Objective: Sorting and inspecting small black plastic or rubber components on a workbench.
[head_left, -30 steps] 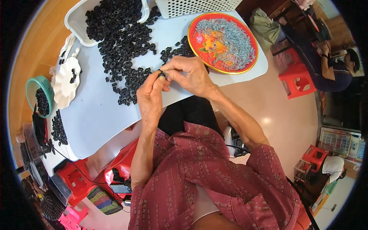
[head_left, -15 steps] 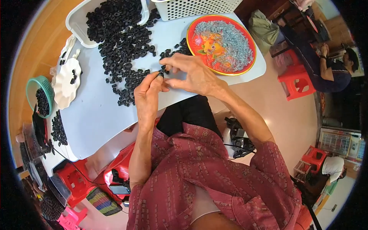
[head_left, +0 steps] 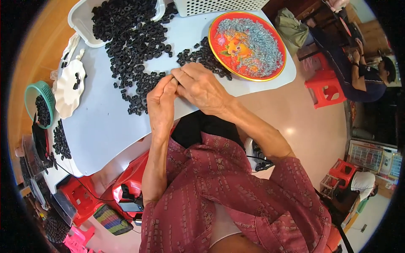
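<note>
My left hand (head_left: 161,103) is closed in a pinch at the table's near edge, on a small black plastic part that now hides behind the fingers. Against its fingertips presses my right hand (head_left: 201,89), its fingers curled together; whatever they grip cannot be made out. Just beyond the hands, a pile of small black plastic parts (head_left: 137,52) spreads over the pale table (head_left: 101,126). A second cluster of the same black parts (head_left: 201,57) lies beyond my right hand. To its right, a red flowered tray with a yellow rim (head_left: 233,68) carries many small shiny silvery pieces (head_left: 265,44).
A grey bin (head_left: 80,25) of black parts and a white perforated basket (head_left: 219,7) stand at the far edge. A white scalloped dish (head_left: 67,95) and a green basket (head_left: 48,99) are at left. Red stools (head_left: 322,86) and another person (head_left: 363,80) are at right.
My right hand has closed and moved left and down onto the left fingertips; its fingers were spread before. The black part in my left hand showed earlier and is now covered.
</note>
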A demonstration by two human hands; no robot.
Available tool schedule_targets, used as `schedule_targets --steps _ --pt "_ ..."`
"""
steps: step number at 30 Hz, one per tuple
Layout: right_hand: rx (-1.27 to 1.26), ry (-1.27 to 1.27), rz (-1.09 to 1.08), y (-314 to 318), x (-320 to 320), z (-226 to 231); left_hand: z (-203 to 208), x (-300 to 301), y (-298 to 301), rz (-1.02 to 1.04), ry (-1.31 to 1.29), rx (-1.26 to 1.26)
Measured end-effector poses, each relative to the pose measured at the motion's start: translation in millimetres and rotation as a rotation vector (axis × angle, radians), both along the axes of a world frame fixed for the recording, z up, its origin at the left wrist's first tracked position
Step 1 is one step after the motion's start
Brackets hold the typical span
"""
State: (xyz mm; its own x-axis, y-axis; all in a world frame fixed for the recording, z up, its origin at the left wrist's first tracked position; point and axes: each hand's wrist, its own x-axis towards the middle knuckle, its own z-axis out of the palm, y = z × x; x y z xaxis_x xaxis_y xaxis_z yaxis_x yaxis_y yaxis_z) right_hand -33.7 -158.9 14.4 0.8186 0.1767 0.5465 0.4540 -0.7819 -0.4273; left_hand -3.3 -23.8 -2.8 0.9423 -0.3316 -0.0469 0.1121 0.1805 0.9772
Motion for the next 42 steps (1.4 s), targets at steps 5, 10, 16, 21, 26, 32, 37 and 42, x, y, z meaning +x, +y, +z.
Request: schedule_targets --steps 5,10,16,21,26,32,37,42 --pt "0.118 0.078 0.005 -4.5 0.1 1.5 -9.1 4.4 9.3 -0.06 -0.017 0.039" --pt "0.171 0.179 0.022 -13.7 -2.5 3.1 -14.3 6.8 11.4 -0.126 -0.022 0.033" --pt "0.084 0.025 -0.004 -14.1 -3.3 2.5 -8.2 7.1 7.8 -0.102 0.023 0.045" --pt "-0.153 -0.042 0.018 -7.4 0.2 7.0 -2.8 -0.2 2.5 0.009 -0.145 0.261" --pt "-0.104 0.165 0.028 -17.9 -1.9 22.5 -1.4 -2.1 1.1 -0.058 -0.198 0.248" --pt "-0.174 0.304 -0.033 -61.0 23.7 56.5 8.2 -14.2 -1.8 -0.03 -0.172 0.142" --pt "-0.205 0.039 -0.311 -116.7 84.5 114.5 10.7 -16.0 -0.1 -0.015 -0.256 0.143" --pt "-0.479 -0.474 -0.505 -129.0 115.2 104.5 9.5 -13.6 -2.3 -0.016 -0.24 0.125"
